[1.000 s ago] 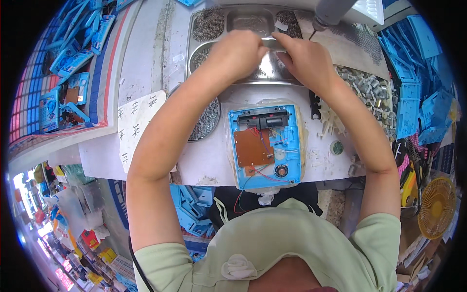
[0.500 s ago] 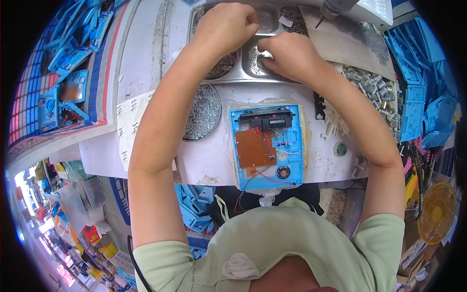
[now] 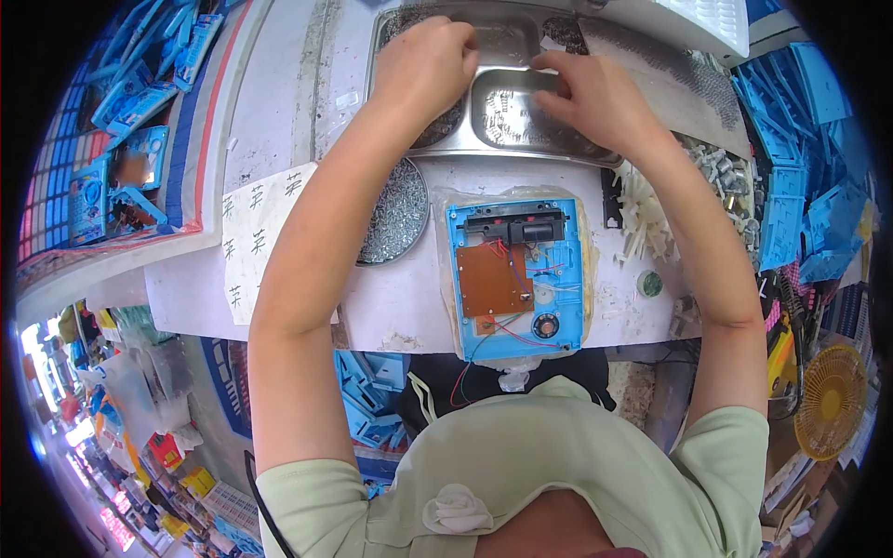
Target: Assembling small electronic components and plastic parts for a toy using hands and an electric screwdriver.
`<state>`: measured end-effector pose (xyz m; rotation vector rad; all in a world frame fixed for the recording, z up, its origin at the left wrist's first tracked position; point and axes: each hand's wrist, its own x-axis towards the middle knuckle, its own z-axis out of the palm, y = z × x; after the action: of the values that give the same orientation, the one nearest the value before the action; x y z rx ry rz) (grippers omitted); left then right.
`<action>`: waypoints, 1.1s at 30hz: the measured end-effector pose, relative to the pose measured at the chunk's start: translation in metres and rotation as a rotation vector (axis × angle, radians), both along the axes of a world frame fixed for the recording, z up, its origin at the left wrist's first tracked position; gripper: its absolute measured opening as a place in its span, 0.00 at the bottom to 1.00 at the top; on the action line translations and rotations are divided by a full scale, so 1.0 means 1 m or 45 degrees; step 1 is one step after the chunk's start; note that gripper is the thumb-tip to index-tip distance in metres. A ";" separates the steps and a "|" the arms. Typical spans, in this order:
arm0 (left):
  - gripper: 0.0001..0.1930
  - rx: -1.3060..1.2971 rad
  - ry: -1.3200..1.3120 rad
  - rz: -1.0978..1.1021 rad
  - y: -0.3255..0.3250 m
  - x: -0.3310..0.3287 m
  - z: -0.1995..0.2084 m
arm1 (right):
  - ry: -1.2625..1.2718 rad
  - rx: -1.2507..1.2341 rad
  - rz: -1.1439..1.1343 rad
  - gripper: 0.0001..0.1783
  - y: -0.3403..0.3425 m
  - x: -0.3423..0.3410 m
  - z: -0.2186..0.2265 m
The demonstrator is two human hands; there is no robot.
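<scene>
My left hand [image 3: 430,67] is over the left part of a metal compartment tray [image 3: 544,160], its fingers curled in. Whatever is between those fingertips is hidden. My right hand [image 3: 603,100] hovers at the tray's front right compartment, thumb and forefinger apart with nothing visible between them. Small metal parts lie in that compartment, and dark screws fill the left one. Nearer to me rests an open blue plastic housing [image 3: 569,321] on a clear wrap, with neither hand touching it. It bears a brown circuit board [image 3: 491,282], a black part along its far edge, thin wires and a round black part.
A round dish of small silvery parts [image 3: 395,219] sits partly behind my left forearm. White plastic pieces [image 3: 644,212] lie beside my right forearm. Blue housings [image 3: 786,200] are stacked at right, and more blue parts fill a lined bin [image 3: 139,158] at left. A sheet with handwriting [image 3: 256,242] lies on the table.
My right hand has shifted right, and its thumb and forefinger have spread apart. My left hand has moved slightly nearer and left. The pointed tool at the top has mostly left the view.
</scene>
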<state>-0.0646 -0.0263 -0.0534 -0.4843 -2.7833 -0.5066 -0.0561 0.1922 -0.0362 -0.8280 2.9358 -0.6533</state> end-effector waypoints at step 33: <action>0.12 1.058 -0.545 -0.232 -0.014 0.003 0.016 | -0.690 -1.094 0.018 0.10 -0.029 -0.026 0.007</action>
<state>-0.0612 -0.0404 -0.0371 -0.4564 -2.5469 -1.8720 -0.0823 0.1627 -0.0296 -0.5424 2.1062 -1.8392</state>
